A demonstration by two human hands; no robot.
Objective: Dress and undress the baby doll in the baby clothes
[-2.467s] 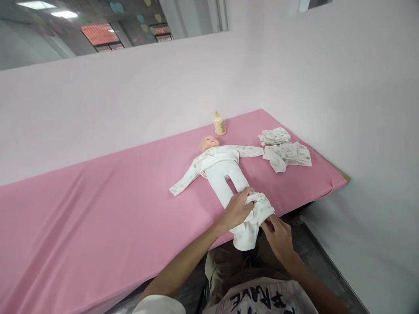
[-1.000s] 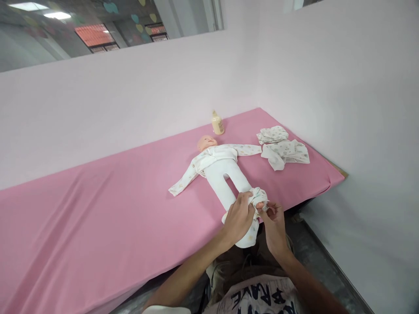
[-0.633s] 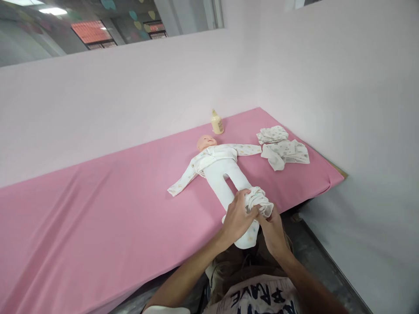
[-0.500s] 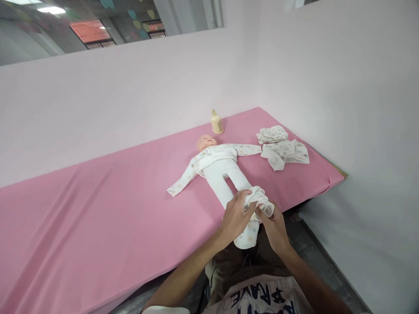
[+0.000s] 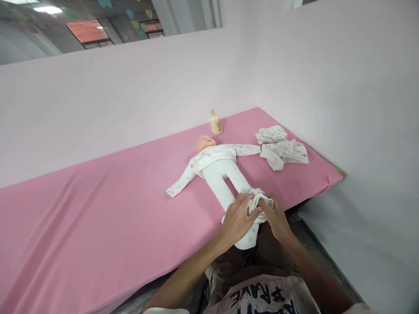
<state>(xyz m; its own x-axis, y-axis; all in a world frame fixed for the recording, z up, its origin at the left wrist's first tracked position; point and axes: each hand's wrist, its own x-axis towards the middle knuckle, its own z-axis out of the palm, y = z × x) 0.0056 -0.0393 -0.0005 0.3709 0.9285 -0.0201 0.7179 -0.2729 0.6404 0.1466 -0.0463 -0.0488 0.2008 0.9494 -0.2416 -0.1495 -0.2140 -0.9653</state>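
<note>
- Doll (image 5: pixel 218 168) lies on its back on the pink tabletop (image 5: pixel 98 209), feet at the front edge.
- Bottle (image 5: pixel 216 123) stands by the back edge.
- Left hand (image 5: pixel 237 218) grips the bunched trousers (image 5: pixel 258 201) at the doll's foot.
- Right hand (image 5: pixel 277 216) pinches the same trousers.
- Clothes (image 5: pixel 282 149) lie near the right edge.

Matt pink cloth covers the tabletop (image 5: pixel 98 209). The doll (image 5: pixel 214 168) has a smooth plastic head, soft white cloth body, printed cotton clothes. Bottle (image 5: pixel 215 122): glossy plastic.
</note>
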